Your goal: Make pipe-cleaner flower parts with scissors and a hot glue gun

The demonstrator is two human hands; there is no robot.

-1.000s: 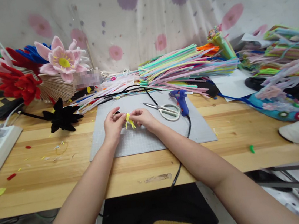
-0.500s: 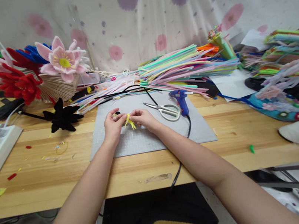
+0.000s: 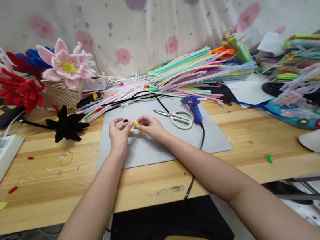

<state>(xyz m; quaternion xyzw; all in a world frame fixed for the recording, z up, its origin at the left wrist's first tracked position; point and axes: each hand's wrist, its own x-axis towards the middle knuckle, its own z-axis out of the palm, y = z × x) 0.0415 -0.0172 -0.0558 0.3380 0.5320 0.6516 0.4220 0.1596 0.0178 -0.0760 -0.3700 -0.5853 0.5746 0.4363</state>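
**Patterned sheet (image 3: 122,25) behind a wooden table (image 3: 67,186), a small yellow piece (image 3: 136,122) at the centre of the work**

Well beyond the left hand (image 3: 118,136) and the right hand (image 3: 152,127), the pale sheet hangs across the background, printed with pink and purple blotches. Nearer, the table spreads out on all sides of the hands. Past the fingers, bundled fuzzy stems (image 3: 188,69) are piled in many colours. Farther off to the left of the hands lean a pink flower (image 3: 68,67) and a red flower (image 3: 23,92), with a black flower (image 3: 66,125) lying closer in. Under both hands sits a grey mat (image 3: 152,151); on it, just beyond the right hand, are a blue glue gun (image 3: 195,110) and scissors (image 3: 179,120), side by side.

Both hands are narrowed to a pinch, thumbs against fingers, and meet at the yellow piece, which is held between them above the mat. Its ends are mostly hidden by the fingers.

The step in hand looks like close shaping or arranging of that piece. Judging by its smallness, the next move calls for light, even fingertip pressure, with one hand steadying while the other adjusts.
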